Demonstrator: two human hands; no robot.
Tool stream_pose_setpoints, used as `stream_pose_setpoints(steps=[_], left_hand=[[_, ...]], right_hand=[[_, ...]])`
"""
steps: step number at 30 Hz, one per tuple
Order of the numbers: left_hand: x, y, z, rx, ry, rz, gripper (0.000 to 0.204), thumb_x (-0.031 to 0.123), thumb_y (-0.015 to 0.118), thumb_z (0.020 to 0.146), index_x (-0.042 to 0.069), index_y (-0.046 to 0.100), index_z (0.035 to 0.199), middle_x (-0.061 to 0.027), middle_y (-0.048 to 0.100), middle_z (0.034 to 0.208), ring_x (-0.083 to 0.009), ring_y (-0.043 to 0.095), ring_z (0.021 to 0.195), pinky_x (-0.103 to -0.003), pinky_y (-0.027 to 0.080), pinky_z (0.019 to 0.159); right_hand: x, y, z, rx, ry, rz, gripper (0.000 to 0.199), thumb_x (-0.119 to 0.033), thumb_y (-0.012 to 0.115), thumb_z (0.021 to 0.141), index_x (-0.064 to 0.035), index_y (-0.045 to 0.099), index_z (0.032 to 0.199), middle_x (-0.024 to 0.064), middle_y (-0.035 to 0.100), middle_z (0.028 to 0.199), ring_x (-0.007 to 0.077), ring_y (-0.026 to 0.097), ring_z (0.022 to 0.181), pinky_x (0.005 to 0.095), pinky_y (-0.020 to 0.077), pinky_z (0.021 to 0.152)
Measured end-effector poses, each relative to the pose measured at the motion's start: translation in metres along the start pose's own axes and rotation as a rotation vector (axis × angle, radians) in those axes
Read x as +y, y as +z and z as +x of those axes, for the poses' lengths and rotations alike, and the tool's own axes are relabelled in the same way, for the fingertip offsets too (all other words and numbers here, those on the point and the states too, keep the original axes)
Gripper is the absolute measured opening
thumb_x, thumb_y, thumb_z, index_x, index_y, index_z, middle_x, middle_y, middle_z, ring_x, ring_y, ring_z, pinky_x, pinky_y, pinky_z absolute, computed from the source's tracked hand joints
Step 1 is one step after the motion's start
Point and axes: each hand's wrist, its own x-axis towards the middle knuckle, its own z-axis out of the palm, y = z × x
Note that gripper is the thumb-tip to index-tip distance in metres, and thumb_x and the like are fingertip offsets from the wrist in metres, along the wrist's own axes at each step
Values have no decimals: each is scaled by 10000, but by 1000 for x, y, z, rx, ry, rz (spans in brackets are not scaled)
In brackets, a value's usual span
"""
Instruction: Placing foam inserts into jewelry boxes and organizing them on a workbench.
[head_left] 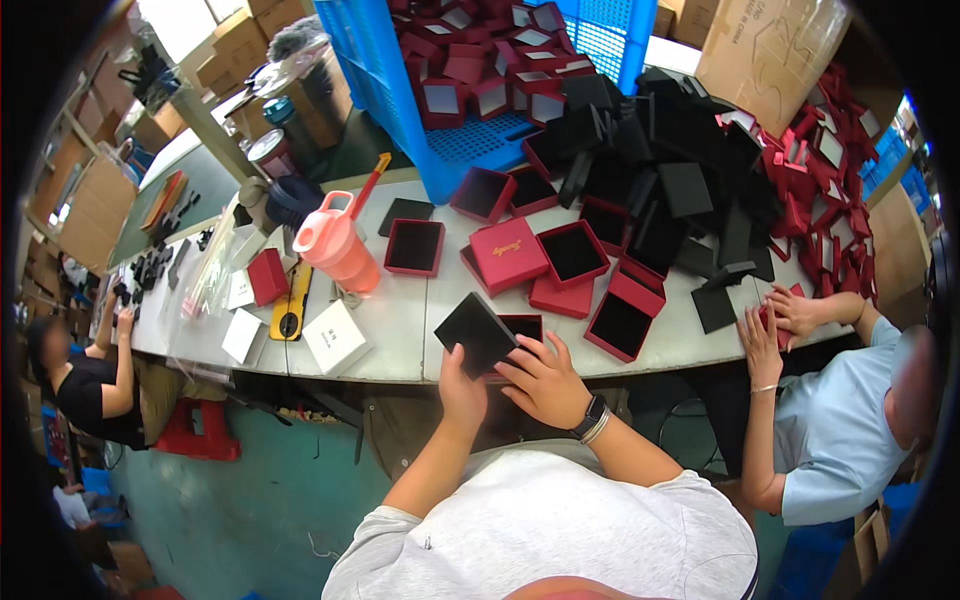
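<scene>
A thin black square pad (476, 334) is held tilted above the table's front edge. My left hand (463, 388) grips its lower left side, thumb on the near face. At its lower right edge the bent fingers of my right hand (545, 380) hold on too; a dark watch sits on that wrist. Partly hidden behind the pad is a small red box (524, 323) with a black inside. Close by lie a lidded red box (508, 252) with gold lettering and several open red boxes lined in black, such as an open box (572, 251).
A heap of black pads (640, 150) covers the back right; a blue crate (440, 165) holds red box parts. Left stand a pink tumbler (338, 245), white boxes (337, 337) and a yellow tool (290, 305). A co-worker's hands (765, 335) work at the right; another person sits far left.
</scene>
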Motion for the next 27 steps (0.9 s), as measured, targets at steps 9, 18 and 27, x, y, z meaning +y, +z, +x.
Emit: stream_pose_setpoints(steps=[9, 18, 27], left_hand=[[3, 2, 0, -25, -40, -3, 389, 157, 429, 975, 57, 415, 1350, -80, 517, 1302, -217, 487, 1222, -381, 364, 1058], [27, -5, 26, -12, 190, 614, 364, 190, 515, 975, -26, 491, 1268, -78, 571, 1190, -148, 519, 1095, -297, 390, 972], [94, -26, 39, 152, 471, 1584, 315, 222, 678, 845, -4, 584, 1043, -146, 597, 897, -296, 560, 709, -358, 478, 679]], right_hand=[[22, 8, -9, 99, -31, 54, 306, -191, 772, 681, -103, 655, 949, 39, 589, 1022, 272, 508, 997, 442, 395, 894], [19, 2, 3, -41, -15, 39, 339, -218, 721, 763, -218, 673, 1099, -9, 592, 1194, 239, 479, 1209, 516, 290, 1054], [21, -2, 21, -143, 16, 79, 378, -241, 743, 729, -216, 686, 1101, -10, 590, 1144, 233, 510, 1074, 532, 264, 1063]])
